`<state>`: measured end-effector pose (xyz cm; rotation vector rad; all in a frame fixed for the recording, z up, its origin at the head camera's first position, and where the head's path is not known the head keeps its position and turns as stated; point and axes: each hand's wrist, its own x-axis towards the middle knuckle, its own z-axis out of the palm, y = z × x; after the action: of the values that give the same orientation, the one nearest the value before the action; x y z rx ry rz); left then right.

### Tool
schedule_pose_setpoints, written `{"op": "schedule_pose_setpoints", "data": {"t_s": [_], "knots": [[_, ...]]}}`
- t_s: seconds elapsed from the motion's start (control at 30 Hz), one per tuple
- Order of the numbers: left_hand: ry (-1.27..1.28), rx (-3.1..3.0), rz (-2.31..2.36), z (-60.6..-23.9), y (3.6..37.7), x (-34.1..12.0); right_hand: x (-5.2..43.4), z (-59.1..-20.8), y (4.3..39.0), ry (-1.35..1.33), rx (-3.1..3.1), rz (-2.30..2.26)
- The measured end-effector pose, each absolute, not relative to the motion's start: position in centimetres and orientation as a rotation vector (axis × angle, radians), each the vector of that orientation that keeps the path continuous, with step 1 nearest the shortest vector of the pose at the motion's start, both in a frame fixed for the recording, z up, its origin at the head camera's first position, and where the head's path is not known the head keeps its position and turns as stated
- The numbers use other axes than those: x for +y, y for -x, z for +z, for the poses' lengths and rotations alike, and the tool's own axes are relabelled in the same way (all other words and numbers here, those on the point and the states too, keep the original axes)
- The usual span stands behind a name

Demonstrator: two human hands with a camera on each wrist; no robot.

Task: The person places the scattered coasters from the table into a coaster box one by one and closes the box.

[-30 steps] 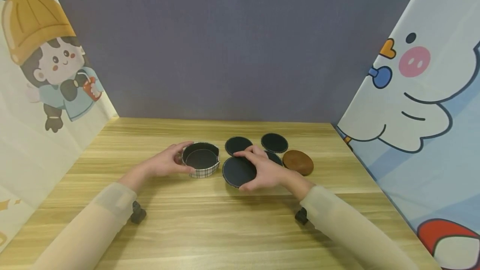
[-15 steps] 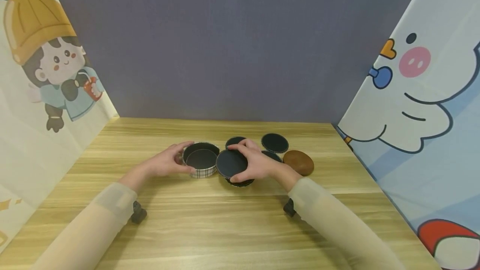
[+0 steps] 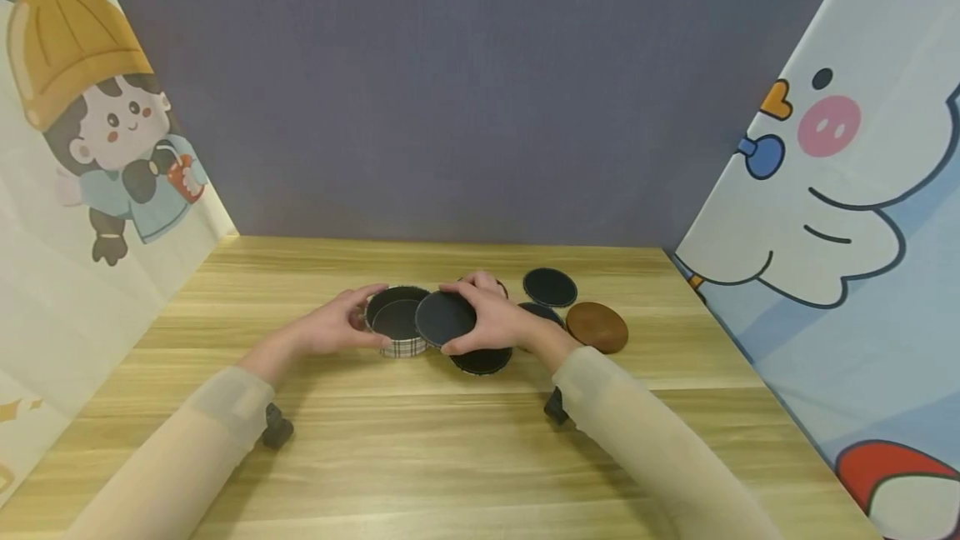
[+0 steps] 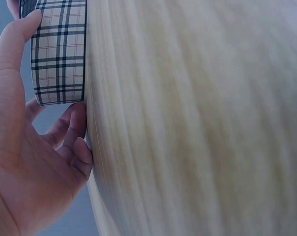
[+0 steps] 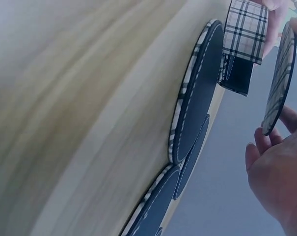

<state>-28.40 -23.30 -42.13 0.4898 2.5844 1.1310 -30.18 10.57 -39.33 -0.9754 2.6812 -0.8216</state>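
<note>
A round coaster holder (image 3: pixel 405 347) with plaid outside and black inside stands on the table. My left hand (image 3: pixel 330 326) grips its left side, thumb at the front and fingers behind; the left wrist view shows the thumb against the plaid wall (image 4: pixel 60 59). Between the thumb and fingers of my right hand (image 3: pixel 497 320) is a round black coaster (image 3: pixel 442 319), held by its edge. It is raised off the table and overlaps the holder's right rim in the head view. Its plaid underside (image 5: pixel 281 73) shows in the right wrist view, tilted beside the holder's notched wall.
Below the right hand lies another black coaster (image 3: pixel 482 361). Two more, one at the back (image 3: pixel 550 287) and one partly covered coaster (image 3: pixel 542 312), lie to the right, near a brown round coaster (image 3: pixel 596 327). Another behind the right hand is mostly hidden. Printed walls flank the wooden table (image 3: pixel 405 457).
My right hand has lifted the black coaster and carried it left to the holder, uncovering another coaster on the table. The left hand and the holder have stayed in place.
</note>
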Motion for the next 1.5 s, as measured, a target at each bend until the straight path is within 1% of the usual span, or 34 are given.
{"op": "schedule_pose_setpoints", "data": {"t_s": [0.7, 1.23, 1.5], "knots": [[-0.479, 2.568, 1.133, -42.2, 28.5, -23.5, 6.5, -39.6, 31.8, 0.986, 2.705, -0.786], [-0.498, 2.559, 1.134, -42.1, 28.3, -23.4, 4.6, -40.1, 32.6, 0.964, 2.707, -0.771], [-0.513, 2.557, 1.135, -42.2, 28.4, -23.5, 4.1, -40.1, 32.5, 1.009, 2.695, -0.755]]}}
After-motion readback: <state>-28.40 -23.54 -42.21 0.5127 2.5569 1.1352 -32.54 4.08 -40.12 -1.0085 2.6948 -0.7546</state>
